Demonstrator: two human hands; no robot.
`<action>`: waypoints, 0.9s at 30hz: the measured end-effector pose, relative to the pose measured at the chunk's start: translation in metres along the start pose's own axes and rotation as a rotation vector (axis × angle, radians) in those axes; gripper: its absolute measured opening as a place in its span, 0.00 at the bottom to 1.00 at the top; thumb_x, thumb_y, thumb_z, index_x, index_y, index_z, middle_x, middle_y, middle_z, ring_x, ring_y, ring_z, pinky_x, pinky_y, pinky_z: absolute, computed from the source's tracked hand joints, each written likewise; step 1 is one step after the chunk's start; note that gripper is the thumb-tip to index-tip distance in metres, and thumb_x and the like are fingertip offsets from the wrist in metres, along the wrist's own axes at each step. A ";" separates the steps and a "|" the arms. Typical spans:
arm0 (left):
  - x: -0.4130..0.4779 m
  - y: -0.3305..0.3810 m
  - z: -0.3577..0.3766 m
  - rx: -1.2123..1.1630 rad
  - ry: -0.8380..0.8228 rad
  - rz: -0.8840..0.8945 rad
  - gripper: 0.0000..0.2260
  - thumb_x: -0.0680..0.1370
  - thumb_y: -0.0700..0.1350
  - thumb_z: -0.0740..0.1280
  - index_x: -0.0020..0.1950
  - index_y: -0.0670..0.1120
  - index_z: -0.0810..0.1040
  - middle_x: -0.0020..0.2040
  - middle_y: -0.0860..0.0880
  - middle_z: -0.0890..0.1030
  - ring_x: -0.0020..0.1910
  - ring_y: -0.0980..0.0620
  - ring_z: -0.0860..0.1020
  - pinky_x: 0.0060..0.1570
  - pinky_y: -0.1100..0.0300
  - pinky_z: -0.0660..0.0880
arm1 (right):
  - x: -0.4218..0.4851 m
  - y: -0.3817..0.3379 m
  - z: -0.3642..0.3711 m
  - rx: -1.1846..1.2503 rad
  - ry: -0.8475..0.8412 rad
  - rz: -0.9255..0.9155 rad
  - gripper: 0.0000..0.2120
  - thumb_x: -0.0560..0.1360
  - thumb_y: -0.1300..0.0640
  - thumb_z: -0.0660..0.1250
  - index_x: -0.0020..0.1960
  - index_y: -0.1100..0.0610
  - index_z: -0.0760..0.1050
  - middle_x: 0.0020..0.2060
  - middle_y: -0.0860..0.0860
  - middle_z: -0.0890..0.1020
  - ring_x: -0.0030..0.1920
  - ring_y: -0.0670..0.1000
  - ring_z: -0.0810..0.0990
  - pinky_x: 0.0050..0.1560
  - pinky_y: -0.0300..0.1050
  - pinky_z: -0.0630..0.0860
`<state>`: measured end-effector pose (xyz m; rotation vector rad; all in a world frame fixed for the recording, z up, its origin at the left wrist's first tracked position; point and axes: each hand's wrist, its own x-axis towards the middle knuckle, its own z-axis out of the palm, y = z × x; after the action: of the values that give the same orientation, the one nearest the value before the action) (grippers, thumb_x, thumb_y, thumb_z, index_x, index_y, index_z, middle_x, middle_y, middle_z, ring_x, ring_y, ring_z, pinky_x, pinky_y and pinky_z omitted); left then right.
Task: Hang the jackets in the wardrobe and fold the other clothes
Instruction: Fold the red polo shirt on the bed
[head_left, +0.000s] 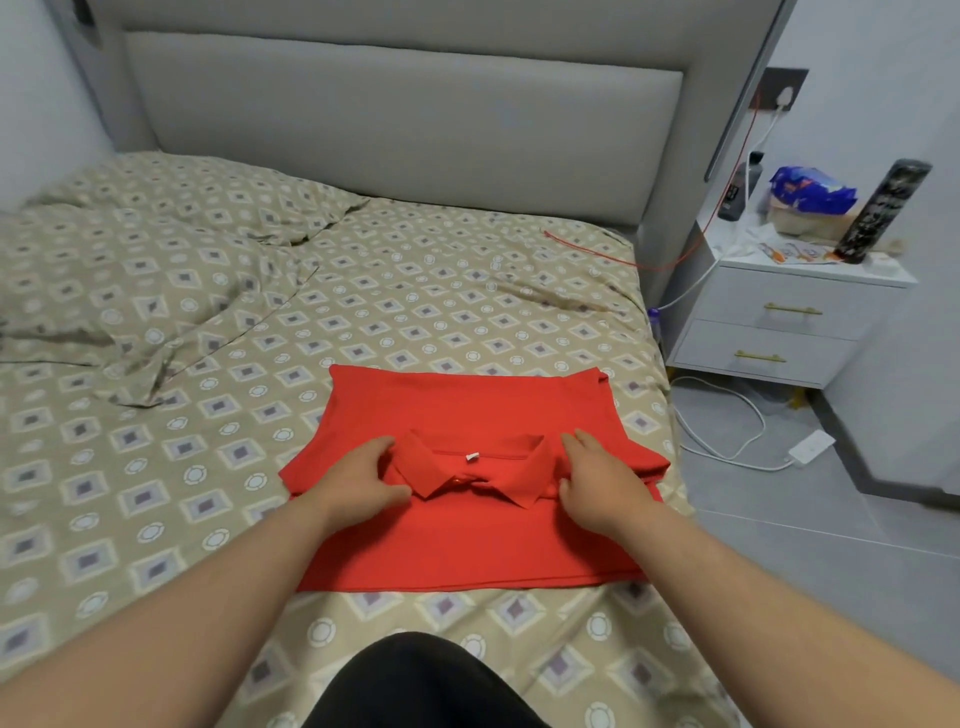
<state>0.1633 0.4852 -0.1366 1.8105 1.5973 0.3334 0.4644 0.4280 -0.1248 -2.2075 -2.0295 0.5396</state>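
black fabric (426, 686) sits at the bed's (156, 519) near edge. red polo shirt (467, 551) lies folded flat on the bed's near right part, collar up. left hand (358, 480) and right hand (597, 483) flank the collar, each pinching shoulder fabric between thumb and close-set fingers. rumpled quilt (130, 270) on the bed's far left. red cable (587, 249) at the bed's far right corner. nightstand (779, 322) right of the bed, headboard (405, 119) at its far end.
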 end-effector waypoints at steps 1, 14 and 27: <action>0.004 0.007 0.001 -0.157 -0.032 -0.076 0.32 0.72 0.42 0.74 0.74 0.45 0.66 0.60 0.46 0.78 0.46 0.50 0.80 0.38 0.62 0.77 | 0.008 -0.005 0.002 -0.004 -0.052 0.000 0.29 0.79 0.56 0.60 0.77 0.61 0.57 0.78 0.59 0.59 0.75 0.58 0.63 0.73 0.50 0.64; -0.030 0.002 0.009 -0.180 0.040 0.157 0.09 0.69 0.31 0.71 0.39 0.46 0.81 0.36 0.53 0.78 0.35 0.60 0.75 0.40 0.63 0.73 | -0.010 0.002 0.015 0.794 0.008 0.071 0.11 0.71 0.71 0.70 0.42 0.56 0.81 0.34 0.49 0.79 0.35 0.46 0.75 0.38 0.37 0.71; -0.081 -0.024 0.037 -0.104 0.428 -0.082 0.20 0.73 0.38 0.66 0.65 0.46 0.77 0.71 0.47 0.67 0.69 0.48 0.69 0.67 0.58 0.64 | -0.066 0.025 0.028 0.417 0.460 0.104 0.14 0.70 0.63 0.68 0.55 0.55 0.82 0.53 0.48 0.75 0.56 0.51 0.75 0.63 0.44 0.70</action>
<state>0.1499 0.3965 -0.1593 1.6627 1.8940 0.7933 0.4760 0.3556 -0.1453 -1.9638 -1.4314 0.3734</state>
